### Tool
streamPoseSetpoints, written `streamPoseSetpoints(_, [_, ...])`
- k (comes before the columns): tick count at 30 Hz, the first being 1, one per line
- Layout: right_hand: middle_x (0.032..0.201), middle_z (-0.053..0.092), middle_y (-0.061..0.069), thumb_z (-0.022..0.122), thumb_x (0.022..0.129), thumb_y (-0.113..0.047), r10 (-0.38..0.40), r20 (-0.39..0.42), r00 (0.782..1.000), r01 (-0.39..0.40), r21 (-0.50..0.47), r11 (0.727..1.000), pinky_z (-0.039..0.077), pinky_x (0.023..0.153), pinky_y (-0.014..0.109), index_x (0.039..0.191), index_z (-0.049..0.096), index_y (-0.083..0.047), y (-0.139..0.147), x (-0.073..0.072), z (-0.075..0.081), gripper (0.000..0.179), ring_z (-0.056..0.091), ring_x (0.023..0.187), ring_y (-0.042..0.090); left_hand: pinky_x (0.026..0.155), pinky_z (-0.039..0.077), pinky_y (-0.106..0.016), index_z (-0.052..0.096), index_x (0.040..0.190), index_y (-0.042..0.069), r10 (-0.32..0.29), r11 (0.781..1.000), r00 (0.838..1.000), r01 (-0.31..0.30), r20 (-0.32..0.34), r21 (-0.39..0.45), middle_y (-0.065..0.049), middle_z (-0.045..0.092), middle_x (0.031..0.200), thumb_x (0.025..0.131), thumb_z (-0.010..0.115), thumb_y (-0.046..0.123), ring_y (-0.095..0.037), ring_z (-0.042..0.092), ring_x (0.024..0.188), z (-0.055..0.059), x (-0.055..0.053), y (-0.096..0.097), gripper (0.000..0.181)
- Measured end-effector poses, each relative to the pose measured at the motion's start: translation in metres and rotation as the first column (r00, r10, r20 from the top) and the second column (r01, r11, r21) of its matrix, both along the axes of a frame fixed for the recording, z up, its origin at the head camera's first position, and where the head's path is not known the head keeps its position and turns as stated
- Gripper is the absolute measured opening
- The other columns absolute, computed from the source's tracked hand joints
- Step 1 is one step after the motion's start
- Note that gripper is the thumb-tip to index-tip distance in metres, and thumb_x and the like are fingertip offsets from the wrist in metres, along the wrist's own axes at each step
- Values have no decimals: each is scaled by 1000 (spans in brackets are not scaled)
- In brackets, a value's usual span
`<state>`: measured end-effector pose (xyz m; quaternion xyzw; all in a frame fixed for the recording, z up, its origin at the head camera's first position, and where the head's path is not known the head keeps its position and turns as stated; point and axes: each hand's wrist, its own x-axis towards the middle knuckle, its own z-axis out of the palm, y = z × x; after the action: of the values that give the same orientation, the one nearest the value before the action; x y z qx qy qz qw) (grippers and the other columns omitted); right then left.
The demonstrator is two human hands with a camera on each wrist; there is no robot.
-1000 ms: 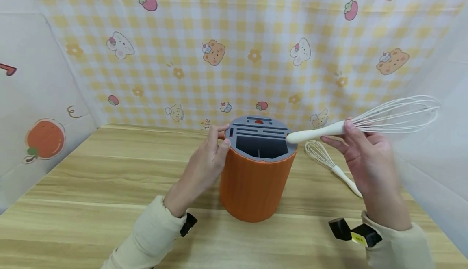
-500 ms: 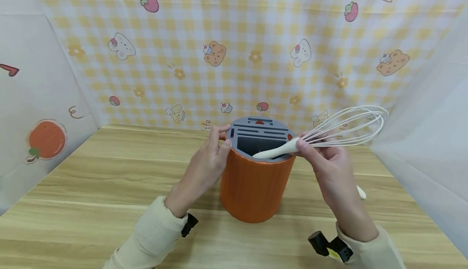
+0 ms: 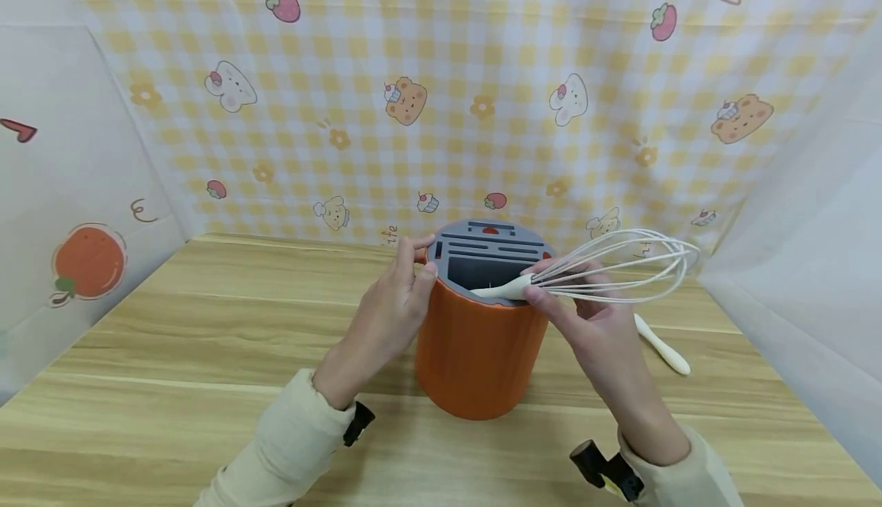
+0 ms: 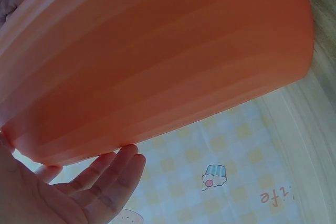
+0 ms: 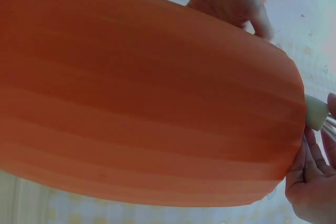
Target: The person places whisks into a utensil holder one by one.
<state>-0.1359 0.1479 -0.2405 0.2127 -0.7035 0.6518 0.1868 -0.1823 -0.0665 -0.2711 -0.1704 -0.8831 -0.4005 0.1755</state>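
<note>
An orange ribbed utensil holder (image 3: 475,361) with a grey slotted top (image 3: 491,246) stands upright on the table. My left hand (image 3: 394,300) grips its left side at the rim, thumb in front; in the left wrist view, several fingertips (image 4: 127,151) touch its wall. My right hand (image 3: 596,331) pinches a white whisk (image 3: 510,288) near the top of its handle. The whisk leans low to the right, its handle end inside the large front opening and its wires out past the hand. In the right wrist view, the whisk's handle (image 5: 315,113) shows at the holder's rim.
A smaller whisk's white handle (image 3: 663,346) lies on the wooden table (image 3: 172,384) at the right; its wires are hidden behind my right hand. A yellow checked cloth (image 3: 475,147) hangs behind, with white sheeting (image 3: 820,262) at both sides.
My right hand has brought the whisk left and down, and its handle end has gone from above the rim into the front opening. My left hand keeps its hold on the holder.
</note>
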Motion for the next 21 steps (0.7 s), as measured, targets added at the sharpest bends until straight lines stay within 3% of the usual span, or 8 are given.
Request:
streamPoseSetpoints(7, [98, 65, 1, 63, 80, 9, 31, -97, 995, -25, 59, 998, 40, 98, 20, 101, 60, 1, 0, -3, 1, 22, 55, 107, 20, 52, 38, -29, 37, 124, 17, 3, 1000, 1000, -3, -1, -3, 6, 45, 139, 98, 26, 32, -15, 44, 64, 1, 0, 0, 32])
streamPoseSetpoints(15, [97, 64, 2, 64, 79, 7, -16, -124, 992, 32, 127, 991, 39, 99, 20, 97, 64, -7, 0, -2, 3, 22, 56, 105, 18, 52, 38, -29, 37, 125, 17, 3, 1000, 1000, -3, 5, -4, 6, 44, 139, 98, 25, 33, -16, 44, 64, 1, 0, 0, 34])
streamPoseSetpoints(17, [97, 63, 3, 65, 80, 6, -42, -133, 990, 64, 173, 983, 41, 97, 19, 97, 64, -7, -1, -1, 4, 21, 56, 103, 16, 52, 37, -30, 37, 125, 17, 4, 1000, 1000, -4, 2, -5, 6, 44, 139, 98, 25, 33, -16, 44, 64, 1, 0, 0, 33])
streamPoseSetpoints(21, [96, 62, 2, 67, 81, -3, -113, -164, 980, 159, 300, 940, 42, 87, 15, 94, 64, -7, -3, 0, 6, 15, 56, 96, 8, 52, 37, -30, 37, 123, 17, 0, 1000, 1000, 0, 2, 0, 6, 44, 139, 98, 26, 32, -16, 43, 63, 1, 0, 1, 32])
